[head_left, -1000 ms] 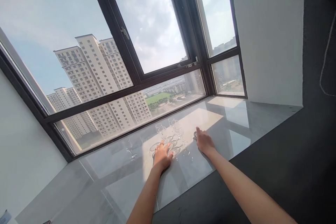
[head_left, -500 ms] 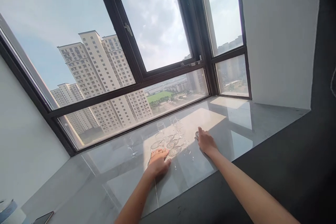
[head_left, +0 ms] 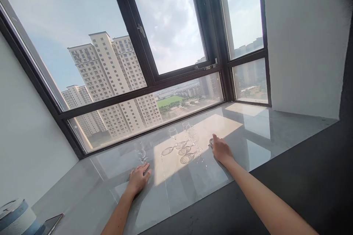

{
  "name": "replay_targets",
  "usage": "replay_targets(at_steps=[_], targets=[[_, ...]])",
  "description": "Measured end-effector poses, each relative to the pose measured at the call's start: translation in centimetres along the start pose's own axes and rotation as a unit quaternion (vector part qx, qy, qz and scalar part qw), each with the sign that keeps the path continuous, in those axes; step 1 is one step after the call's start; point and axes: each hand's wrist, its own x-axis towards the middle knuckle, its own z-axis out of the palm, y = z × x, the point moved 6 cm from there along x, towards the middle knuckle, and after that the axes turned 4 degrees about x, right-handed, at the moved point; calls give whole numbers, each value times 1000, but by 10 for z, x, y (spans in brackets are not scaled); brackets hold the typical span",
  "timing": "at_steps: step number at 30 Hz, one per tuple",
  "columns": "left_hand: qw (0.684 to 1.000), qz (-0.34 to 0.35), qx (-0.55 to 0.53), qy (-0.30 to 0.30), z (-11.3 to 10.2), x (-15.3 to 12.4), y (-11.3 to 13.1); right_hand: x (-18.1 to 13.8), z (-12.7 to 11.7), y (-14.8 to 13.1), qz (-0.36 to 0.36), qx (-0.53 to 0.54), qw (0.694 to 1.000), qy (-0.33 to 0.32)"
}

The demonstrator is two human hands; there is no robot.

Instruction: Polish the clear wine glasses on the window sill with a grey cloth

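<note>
My left hand [head_left: 138, 178] lies flat and open on the grey marble window ledge [head_left: 248, 132], just in front of a single clear wine glass [head_left: 140, 150]. Farther right, several clear wine glasses [head_left: 187, 137] stand grouped in a sunlit patch. My right hand [head_left: 220, 150] rests on the ledge at the right side of that group, fingers curled toward a small glass object I cannot make out.
A large black-framed window [head_left: 154, 80] runs behind the ledge, with tower blocks outside. A white wall [head_left: 303, 44] closes the right end. A phone [head_left: 51, 224] and a white-and-blue round container [head_left: 15, 218] sit at the ledge's left end.
My left hand has slid left, away from the grouped glasses, to rest in front of the lone glass. My right hand has stayed put. The view has shifted slightly left.
</note>
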Motion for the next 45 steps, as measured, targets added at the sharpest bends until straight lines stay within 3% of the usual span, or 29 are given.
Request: replay_targets(at_steps=[4,17,21,24,27,31,33,37,41,45], targets=[[1000,-24,-10,15,4,16,-21,0,2,0,-2,-3,1000,-4],[999,-50,6,-2,6,19,-33,0,2,1,-4,-2,1000,-2],[998,-44,47,1,9,8,-29,1,3,2,0,-2,1000,-3],[993,-95,67,19,10,-15,-17,1,2,1,1,2,1000,-2],[991,-116,62,20,13,-44,18,1,1,1,3,5,1000,-3],[993,113,-3,-21,20,-67,122,0,0,0,-1,4,1000,3],[983,178,-28,-28,20,-64,169,0,0,0,-2,2,1000,2],[973,219,-66,-44,20,-27,238,1,1,1,4,-3,1000,3],[968,231,-89,-50,21,8,273,0,-3,-1,1,-4,1000,7],[964,245,-88,-48,19,14,282,-1,-7,-3,0,-1,1000,3]])
